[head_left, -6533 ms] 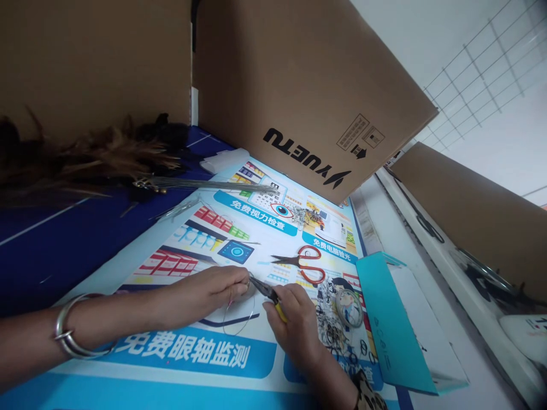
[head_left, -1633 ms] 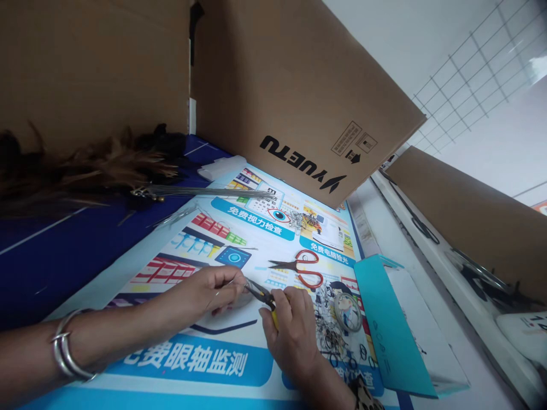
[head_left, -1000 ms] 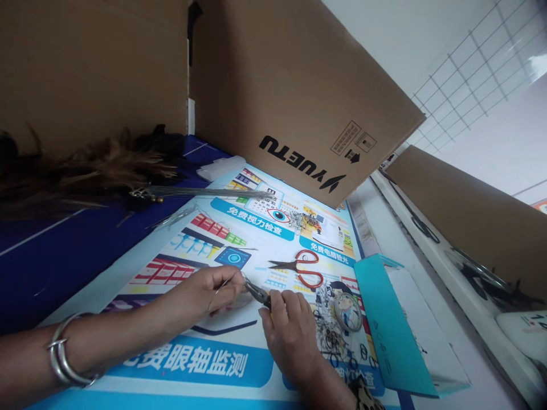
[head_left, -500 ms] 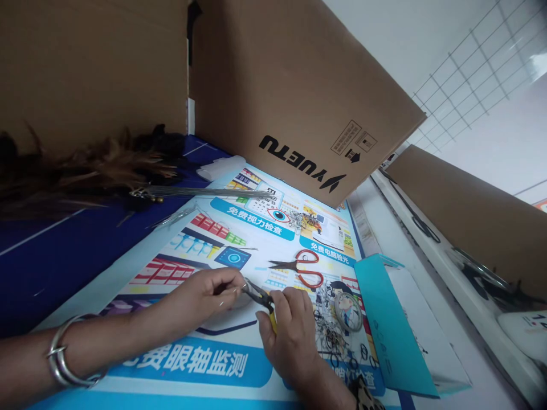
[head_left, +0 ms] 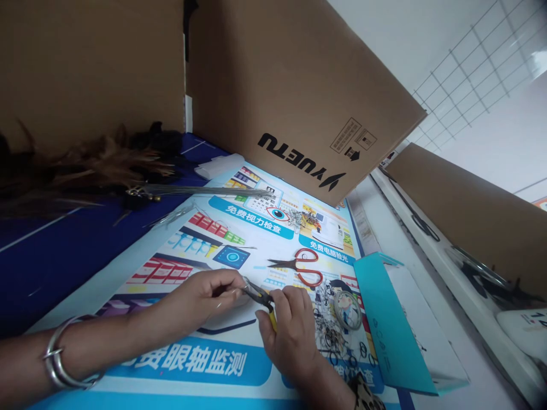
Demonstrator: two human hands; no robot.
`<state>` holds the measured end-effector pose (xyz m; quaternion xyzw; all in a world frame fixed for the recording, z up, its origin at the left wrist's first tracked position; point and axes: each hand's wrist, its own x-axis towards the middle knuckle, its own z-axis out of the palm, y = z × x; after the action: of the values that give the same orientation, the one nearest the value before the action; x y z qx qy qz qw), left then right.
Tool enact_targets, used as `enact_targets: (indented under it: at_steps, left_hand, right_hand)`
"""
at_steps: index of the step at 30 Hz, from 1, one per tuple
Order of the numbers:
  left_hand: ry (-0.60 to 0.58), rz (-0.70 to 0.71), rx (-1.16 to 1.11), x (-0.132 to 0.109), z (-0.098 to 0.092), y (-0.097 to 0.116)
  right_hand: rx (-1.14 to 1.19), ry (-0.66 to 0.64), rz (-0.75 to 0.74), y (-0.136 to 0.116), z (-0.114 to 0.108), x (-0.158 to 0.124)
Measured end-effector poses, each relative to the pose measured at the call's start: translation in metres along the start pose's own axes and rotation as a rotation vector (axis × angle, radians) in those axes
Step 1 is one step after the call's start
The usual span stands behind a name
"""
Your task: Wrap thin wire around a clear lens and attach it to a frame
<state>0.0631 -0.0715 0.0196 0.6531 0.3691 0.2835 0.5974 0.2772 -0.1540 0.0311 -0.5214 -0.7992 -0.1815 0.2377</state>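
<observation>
Head view: two bare hands meet over a glossy blue-and-white printed sheet [head_left: 235, 396] spread on a deep-blue worktop [head_left: 85, 256]. The left hand [head_left: 216, 293], whose wrist bears a double silver-coloured metal bangle [head_left: 53, 356], has its thumb and forefinger pinched narrowly on a slender silvery metal piece [head_left: 246, 283], too small to be made out in full. The right hand [head_left: 290, 324], with a leopard-patterned cuff [head_left: 365, 393] at its wrist, has its fingers curled around the yellow handles of dark, long-nosed pliers [head_left: 258, 294]; the tips of the tool reach the metal piece at the left fingertips, though whether they grip it cannot be told. Beyond the pliers lies a pair of dark-bladed scissors with red looped handles [head_left: 294, 265], flat on the sheet, blades pointing left. Right of the right hand is a loose heap of small black and silvery rings [head_left: 331, 336], with a pale greyish ring [head_left: 359, 319] of larger size at its edge. Beside the heap stands a teal-and-white box [head_left: 393, 324]. Farther back are a smaller heap of silvery bits [head_left: 297, 218], a bundle of thin, straight metal wires [head_left: 209, 191], brown and black feathers [head_left: 85, 165], and a large brown cardboard box [head_left: 299, 74] printed with inverted black lettering.
</observation>
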Motion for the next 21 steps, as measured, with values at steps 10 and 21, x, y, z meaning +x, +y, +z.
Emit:
enact_targets:
  at_steps: [10,21]
  left_hand:
    - [-0.018,0.057,0.066,0.002,-0.004,-0.004]
    - [-0.119,0.104,0.112,0.005,-0.011,-0.004]
  right_hand:
    - [0.032,-0.003,-0.027,0.006,-0.001,0.000]
    - [0.112,-0.049,-0.043,0.013,-0.005,-0.003]
